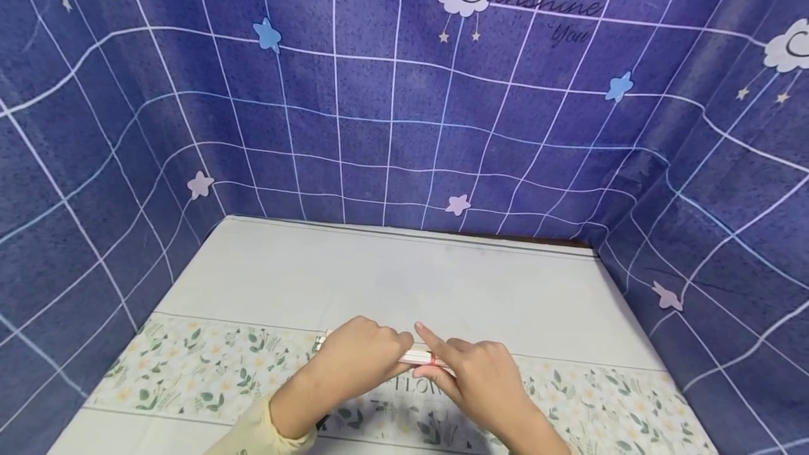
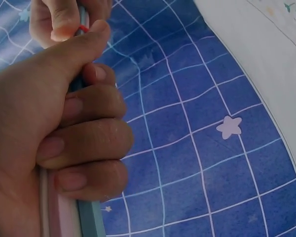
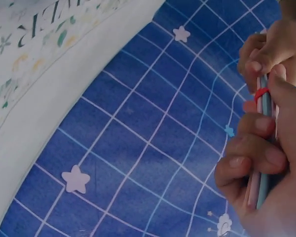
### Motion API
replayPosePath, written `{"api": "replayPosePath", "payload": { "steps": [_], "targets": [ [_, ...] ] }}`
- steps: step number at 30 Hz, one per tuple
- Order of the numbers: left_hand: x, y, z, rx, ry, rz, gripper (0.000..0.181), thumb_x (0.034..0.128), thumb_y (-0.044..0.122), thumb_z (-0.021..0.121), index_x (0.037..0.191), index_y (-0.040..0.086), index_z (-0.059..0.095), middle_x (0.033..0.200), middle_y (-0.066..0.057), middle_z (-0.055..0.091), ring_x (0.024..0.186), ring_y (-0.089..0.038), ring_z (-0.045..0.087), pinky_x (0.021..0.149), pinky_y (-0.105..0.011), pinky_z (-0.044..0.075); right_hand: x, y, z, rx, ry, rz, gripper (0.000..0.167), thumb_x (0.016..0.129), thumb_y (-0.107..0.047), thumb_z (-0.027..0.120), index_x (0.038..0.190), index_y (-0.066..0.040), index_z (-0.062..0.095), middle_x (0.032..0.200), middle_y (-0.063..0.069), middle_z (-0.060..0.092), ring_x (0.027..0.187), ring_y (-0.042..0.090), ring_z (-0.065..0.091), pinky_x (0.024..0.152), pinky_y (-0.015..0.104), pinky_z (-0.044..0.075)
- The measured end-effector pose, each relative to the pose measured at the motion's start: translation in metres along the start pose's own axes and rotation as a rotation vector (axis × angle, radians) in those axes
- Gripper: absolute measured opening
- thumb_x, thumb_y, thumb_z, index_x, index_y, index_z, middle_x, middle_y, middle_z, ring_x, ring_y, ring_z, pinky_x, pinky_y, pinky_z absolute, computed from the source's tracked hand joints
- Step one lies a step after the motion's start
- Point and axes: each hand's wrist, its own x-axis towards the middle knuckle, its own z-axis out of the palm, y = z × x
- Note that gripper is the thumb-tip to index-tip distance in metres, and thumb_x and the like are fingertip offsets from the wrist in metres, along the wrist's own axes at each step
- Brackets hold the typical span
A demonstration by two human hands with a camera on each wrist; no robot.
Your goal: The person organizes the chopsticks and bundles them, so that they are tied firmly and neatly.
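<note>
A slim bundle of pastel pencils (image 1: 416, 356), pink, white and blue-green, lies across both hands above the table. My left hand (image 1: 362, 354) grips its left part, fingers curled round it; the bundle's end (image 1: 321, 341) sticks out past that hand. Toward the other end, my right hand (image 1: 489, 379) holds the bundle, with its index finger stretched out in the head view. Between the hands, a red rubber band (image 3: 262, 94) circles the pencils. In the left wrist view the pencils' flat sides (image 2: 91, 219) show below the left palm. The fingers hide much of the bundle.
Under the hands is a table with a white cover (image 1: 392, 272) and a band of printed flowers (image 1: 208, 364). A blue gridded curtain (image 1: 366, 132) with stars and clouds encloses the back and both sides.
</note>
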Motion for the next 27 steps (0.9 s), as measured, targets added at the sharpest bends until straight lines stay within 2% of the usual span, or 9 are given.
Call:
{"api": "replayPosePath", "payload": {
  "steps": [3, 4, 7, 9, 14, 21, 27],
  "targets": [
    [0.000, -0.003, 0.000, -0.020, 0.004, 0.000, 0.038, 0.1027, 0.050, 0.063, 0.078, 0.021, 0.063, 0.057, 0.012, 0.050, 0.049, -0.004, 0.029, 0.048, -0.026, 0.039, -0.002, 0.003, -0.006, 0.076, -0.033, 0.034, 0.049, 0.102, -0.053, 0.063, 0.140, -0.022, 0.069, 0.069, -0.016, 0.063, 0.058, -0.012, 0.029, 0.053, 0.012, 0.038],
    [0.000, -0.004, -0.001, -0.030, 0.006, 0.001, 0.038, 0.1034, 0.050, 0.062, 0.078, 0.022, 0.062, 0.057, 0.013, 0.051, 0.049, -0.004, 0.030, 0.048, -0.026, 0.039, -0.002, 0.003, -0.009, 0.109, -0.045, 0.043, 0.046, 0.102, -0.049, 0.066, 0.138, -0.020, 0.069, 0.076, -0.015, 0.068, 0.060, -0.012, 0.039, 0.056, 0.013, 0.044],
    [-0.001, -0.007, -0.001, -0.052, 0.008, 0.005, 0.038, 0.1040, 0.051, 0.061, 0.078, 0.023, 0.061, 0.058, 0.013, 0.053, 0.049, -0.004, 0.032, 0.048, -0.027, 0.040, -0.004, 0.004, -0.014, 0.179, -0.085, 0.067, 0.030, 0.100, -0.036, 0.072, 0.125, -0.019, 0.071, 0.095, -0.013, 0.075, 0.071, -0.008, 0.056, 0.064, 0.018, 0.052],
    [-0.002, -0.008, -0.001, -0.057, 0.011, 0.010, 0.039, 0.1039, 0.052, 0.060, 0.078, 0.023, 0.061, 0.058, 0.013, 0.053, 0.049, -0.004, 0.032, 0.049, -0.027, 0.040, -0.003, 0.004, -0.014, 0.197, -0.106, 0.060, 0.019, 0.100, -0.030, 0.072, 0.115, -0.021, 0.069, 0.097, -0.015, 0.073, 0.074, -0.007, 0.059, 0.065, 0.018, 0.053],
    [-0.004, -0.008, 0.000, -0.046, 0.020, 0.010, 0.040, 0.1025, 0.051, 0.063, 0.075, 0.023, 0.058, 0.057, 0.013, 0.047, 0.050, -0.004, 0.028, 0.049, -0.026, 0.036, 0.000, 0.000, -0.013, 0.209, -0.117, 0.008, 0.009, 0.101, -0.024, 0.070, 0.109, -0.021, 0.071, 0.093, -0.018, 0.070, 0.072, -0.010, 0.053, 0.066, 0.016, 0.051],
    [-0.005, -0.004, -0.005, 0.002, 0.015, -0.040, 0.043, 0.0973, 0.055, 0.067, 0.074, 0.021, 0.058, 0.056, 0.012, 0.048, 0.049, -0.005, 0.029, 0.048, -0.027, 0.038, 0.005, -0.002, -0.009, 0.159, -0.059, -0.048, 0.013, 0.103, -0.022, 0.069, 0.112, -0.017, 0.075, 0.088, -0.016, 0.065, 0.068, -0.010, 0.041, 0.061, 0.009, 0.041],
    [-0.006, -0.003, -0.012, 0.004, 0.001, -0.063, 0.042, 0.0964, 0.055, 0.068, 0.074, 0.020, 0.060, 0.056, 0.011, 0.049, 0.048, -0.006, 0.031, 0.049, -0.029, 0.041, 0.006, -0.003, -0.007, 0.142, -0.050, -0.051, 0.021, 0.105, -0.026, 0.066, 0.118, -0.014, 0.078, 0.080, -0.016, 0.055, 0.063, -0.011, 0.028, 0.057, 0.006, 0.030]
  ]
}}
